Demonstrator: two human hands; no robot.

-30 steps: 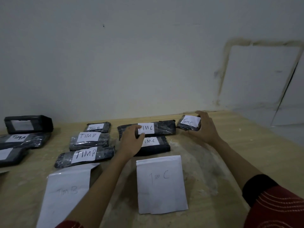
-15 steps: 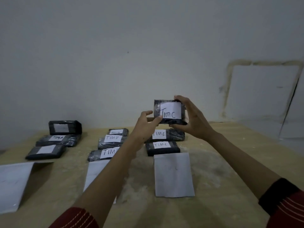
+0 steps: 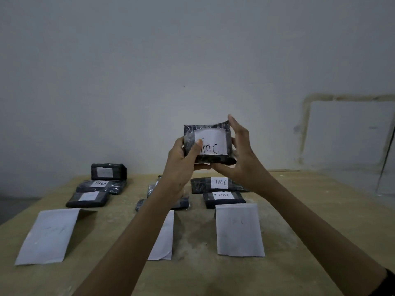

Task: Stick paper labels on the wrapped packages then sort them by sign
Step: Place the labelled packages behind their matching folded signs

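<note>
The wrapped package [image 3: 208,144] is held up in the air above the far middle of the desk [image 3: 310,210], well apart from its surface, with its front facing the camera and its white paper label [image 3: 215,137] reading "TIMC". The left hand [image 3: 179,163] grips the package's left edge, its thumb curled across the label's left side and its fingers hidden behind. The right hand [image 3: 243,161] grips the right edge, with its fingers running up that side to the top corner and its thumb tucked under the bottom edge. Below them, near the desk's far edge, lie two packages labelled "TIMC" [image 3: 218,184], one just behind the other, and a white paper sheet [image 3: 239,229] lies in front of them towards the near edge; its writing is too faint to read. A middle column of dark packages [image 3: 183,205] is mostly hidden by the left forearm, with a second paper sheet [image 3: 163,238] in front of it. Towards the far left corner stands a dark box [image 3: 108,171] with a pale label, in front of it a package marked "TIMA" [image 3: 100,185] and another package with an unreadable label [image 3: 87,198], then a third paper sheet [image 3: 49,236]. Strips of bare wood separate the three columns, and a broad stretch of wood runs from the right column to the desk's right edge. A pale wall [image 3: 192,60] rises behind the far edge.
</note>
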